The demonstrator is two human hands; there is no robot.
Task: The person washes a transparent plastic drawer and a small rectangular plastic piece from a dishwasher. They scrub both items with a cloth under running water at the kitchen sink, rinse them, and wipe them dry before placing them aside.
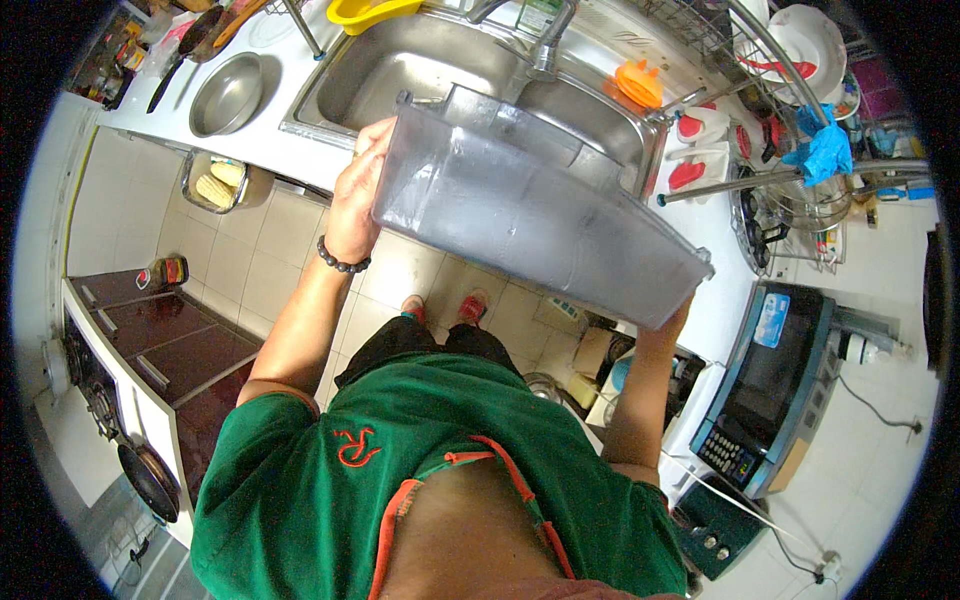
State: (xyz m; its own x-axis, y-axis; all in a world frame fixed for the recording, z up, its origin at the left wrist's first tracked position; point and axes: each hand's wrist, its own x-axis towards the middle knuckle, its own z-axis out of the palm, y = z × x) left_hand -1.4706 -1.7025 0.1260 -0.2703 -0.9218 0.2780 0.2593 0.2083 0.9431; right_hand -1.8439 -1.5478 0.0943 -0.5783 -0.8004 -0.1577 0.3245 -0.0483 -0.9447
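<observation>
Clear plastic bin (530,215) at frame centre, held tilted over sink (420,70), likely so water drains. Left hand (355,200) fingers wrapped round upper-left end. Right hand (678,318) mostly hidden beneath lower-right corner; grip unclear. Faucet (548,45) above, steel bowl (228,95) upper left.

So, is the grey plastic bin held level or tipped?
Tipped: the bin slants, its end at the left hand higher than the end at the right hand.
</observation>
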